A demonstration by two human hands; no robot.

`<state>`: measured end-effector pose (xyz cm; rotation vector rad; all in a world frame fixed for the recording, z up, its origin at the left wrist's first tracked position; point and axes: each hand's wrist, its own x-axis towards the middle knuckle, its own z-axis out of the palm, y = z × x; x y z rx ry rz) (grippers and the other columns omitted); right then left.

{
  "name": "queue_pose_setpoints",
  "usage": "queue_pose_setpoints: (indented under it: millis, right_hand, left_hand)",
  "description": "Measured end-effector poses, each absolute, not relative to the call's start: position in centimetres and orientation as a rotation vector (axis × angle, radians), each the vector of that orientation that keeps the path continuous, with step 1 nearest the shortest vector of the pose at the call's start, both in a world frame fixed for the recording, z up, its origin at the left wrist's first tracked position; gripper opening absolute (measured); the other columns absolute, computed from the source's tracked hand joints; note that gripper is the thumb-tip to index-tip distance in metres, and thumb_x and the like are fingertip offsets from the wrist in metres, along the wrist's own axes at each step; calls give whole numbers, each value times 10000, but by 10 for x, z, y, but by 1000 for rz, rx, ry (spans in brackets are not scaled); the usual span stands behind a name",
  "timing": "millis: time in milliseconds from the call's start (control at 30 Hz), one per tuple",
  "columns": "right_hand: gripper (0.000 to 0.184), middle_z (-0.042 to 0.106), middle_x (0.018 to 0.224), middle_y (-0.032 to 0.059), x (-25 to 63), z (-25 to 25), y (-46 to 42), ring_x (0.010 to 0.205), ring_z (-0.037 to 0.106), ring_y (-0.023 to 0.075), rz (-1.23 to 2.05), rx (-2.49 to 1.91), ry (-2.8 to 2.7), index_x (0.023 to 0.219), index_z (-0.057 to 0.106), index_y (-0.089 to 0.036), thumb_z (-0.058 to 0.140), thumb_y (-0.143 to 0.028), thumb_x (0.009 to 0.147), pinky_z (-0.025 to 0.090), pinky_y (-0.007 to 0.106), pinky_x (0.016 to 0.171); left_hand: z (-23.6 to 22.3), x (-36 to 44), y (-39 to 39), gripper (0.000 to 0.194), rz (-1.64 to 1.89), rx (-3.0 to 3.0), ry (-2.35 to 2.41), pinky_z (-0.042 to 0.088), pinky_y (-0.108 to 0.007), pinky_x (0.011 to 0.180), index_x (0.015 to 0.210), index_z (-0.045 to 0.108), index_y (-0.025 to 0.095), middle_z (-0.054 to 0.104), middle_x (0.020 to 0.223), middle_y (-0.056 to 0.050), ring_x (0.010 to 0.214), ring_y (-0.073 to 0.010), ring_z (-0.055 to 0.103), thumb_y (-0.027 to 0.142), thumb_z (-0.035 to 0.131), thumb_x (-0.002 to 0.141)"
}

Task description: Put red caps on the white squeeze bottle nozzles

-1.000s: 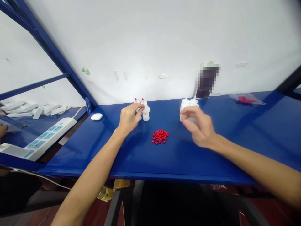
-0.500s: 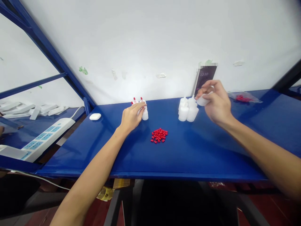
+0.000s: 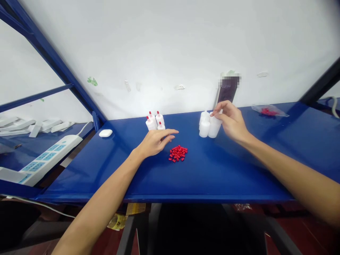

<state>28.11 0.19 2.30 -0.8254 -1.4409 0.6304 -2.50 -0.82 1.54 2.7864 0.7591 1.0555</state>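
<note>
My left hand (image 3: 158, 141) hovers between a group of white squeeze bottles with red caps (image 3: 151, 122) and a pile of small red caps (image 3: 177, 153). Its fingers are stretched out, thumb apart, with nothing visible in them. Several capped bottles stand upright behind it, partly hidden. On the right, my right hand (image 3: 230, 119) has thumb and fingers closed around the top of a white squeeze bottle (image 3: 214, 130). That bottle stands among other white bottles (image 3: 204, 128) with bare tips, and the fingers cover its nozzle.
A phone (image 3: 227, 88) leans on the wall behind the right bottles. A clear bag with red caps (image 3: 268, 111) lies farther right. A white rounded case (image 3: 105, 133) sits on the left of the blue table (image 3: 170, 184). Beyond the frame is a power strip (image 3: 50, 156).
My left hand has let go of a capped bottle and come forward toward the red caps. My right hand has shifted left and down, onto the top of a front bottle.
</note>
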Motion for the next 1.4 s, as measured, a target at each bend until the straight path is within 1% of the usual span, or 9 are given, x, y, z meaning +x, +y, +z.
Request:
queue_pose_setpoints:
  millis: [133,267,400,533,767,900,1100,1233,1400]
  right_hand:
    - [90,622,786,12,277,23,-6,799,586,192,602,-874,-1539,825,577,-227,569,-148,785,463,354,772]
    - [100,623,766,11,276,21,-11,772,573,184,509,-917,-1582,782,596,-219,536,-139,778,441,330,736]
    - [133,597,678,6,276,15,-12,674,546,176,459,-938,-1473,710,583,-219,513,-113,749,423,319,667]
    - [144,580,615,-1,267,13,-23,598,539,169,619,-839,-1399,692,584,-222,520,-98,726,431,321,620]
    - [121,649,663,8,240,11,-50,623,599,180,1109,-697,-1472,764,648,-199,561,-132,713,460,321,613]
    - [121,692,669,42,239,6,-47,636,632,194,1289,-698,-1475,748,684,-170,570,-212,750,469,323,614]
    - [109,687,606,40,239,5,-47,540,618,184,1419,-660,-1445,736,675,-161,579,-213,742,458,301,533]
    - [117,712,672,51,238,5,-48,621,663,204,1435,-630,-1504,770,684,-161,590,-229,768,503,328,618]
    - [174,719,853,81,237,5,-47,901,661,230,1339,-624,-1673,759,715,-164,610,-289,821,497,328,755]
  left_hand:
    - [14,-21,-12,225,1132,2716,741,476,-174,556,1134,701,181,717,697,16,520,-61,593,197,535,983]
    - [13,-21,-14,226,1235,2761,740,400,-184,484,1063,708,152,638,594,49,423,-52,456,139,569,885]
    - [12,-19,-15,202,1279,2831,814,393,-198,507,964,722,144,652,612,26,456,-63,473,141,542,872]
    - [12,-17,-15,227,1089,2720,929,382,-206,527,964,734,148,617,587,27,479,-72,465,182,525,881]
    - [16,-5,-18,246,732,2192,980,310,-199,494,894,734,128,472,537,53,486,-67,378,271,534,892]
    - [16,-8,-18,224,648,2272,1049,326,-210,499,871,729,128,485,517,51,471,-69,405,293,578,876]
    - [20,-22,-13,226,475,2472,1059,388,-230,551,908,740,136,594,608,9,532,-93,500,313,601,890]
    - [21,-25,-10,249,455,2608,925,420,-244,612,980,773,168,647,813,-44,653,-114,528,352,619,912]
    - [16,-24,-7,194,466,2646,880,423,-240,608,1006,779,183,651,791,-35,632,-108,529,282,647,906]
